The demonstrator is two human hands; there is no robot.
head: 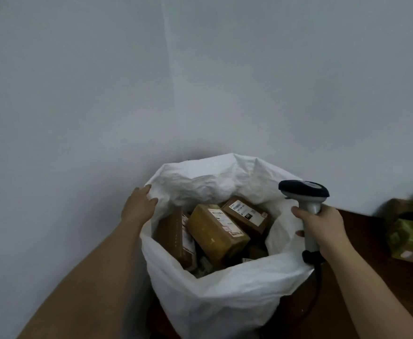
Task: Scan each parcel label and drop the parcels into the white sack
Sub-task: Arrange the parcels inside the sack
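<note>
The person is holding the white sack open between parcels.

The left hand is resting on the sack's left rim with relaxed fingers, and the right hand is gripping the scanner by its handle, above the right rim. Several boxes are already lying inside the sack; more parcels are waiting on the dark worktop at the right, blurred. To do this step well, the mouth probably should be kept wide, so the next parcel is falling in freely.
</note>
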